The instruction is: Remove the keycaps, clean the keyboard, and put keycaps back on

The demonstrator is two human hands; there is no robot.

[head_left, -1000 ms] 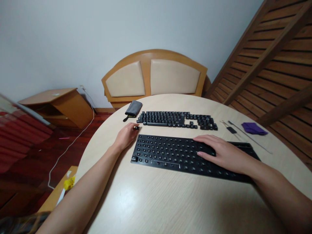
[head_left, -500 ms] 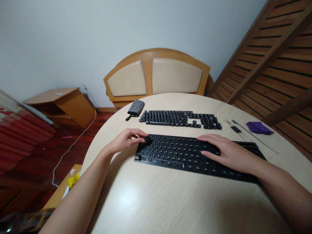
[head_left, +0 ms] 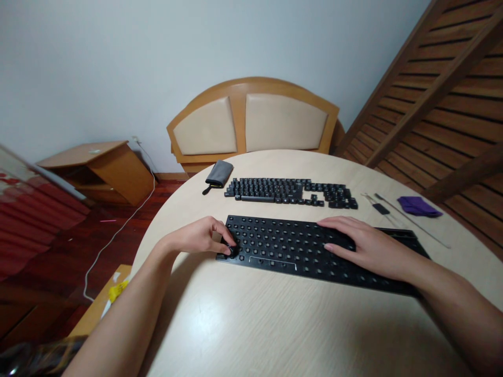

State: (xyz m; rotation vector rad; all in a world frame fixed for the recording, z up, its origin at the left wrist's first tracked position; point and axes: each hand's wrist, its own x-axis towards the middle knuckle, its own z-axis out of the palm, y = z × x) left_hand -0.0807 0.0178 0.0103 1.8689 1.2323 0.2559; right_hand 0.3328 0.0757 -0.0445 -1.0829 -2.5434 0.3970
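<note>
1. The left hand [head_left: 199,235] is pinching a black keycap [head_left: 232,251] between its fingers at the keyboard base's [head_left: 275,242] near-left corner.
2. The right hand [head_left: 359,245] is resting across the base's right part, fingers open and extended.
3. The base is lying on the table [head_left: 251,319].
4. Loose keycaps [head_left: 267,189] are sitting in rows beyond it, between a grey pouch [head_left: 220,173] and a purple cloth [head_left: 418,206].

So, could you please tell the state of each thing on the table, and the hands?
Keyboard base, mostly without keycaps
Left hand, fingers bent at base's near-left corner; grip unclear
Right hand, palm down on base
Loose keycaps, laid in rows
Grey pouch, lying flat
Thin tools, lying down
Purple cloth, folded
</note>
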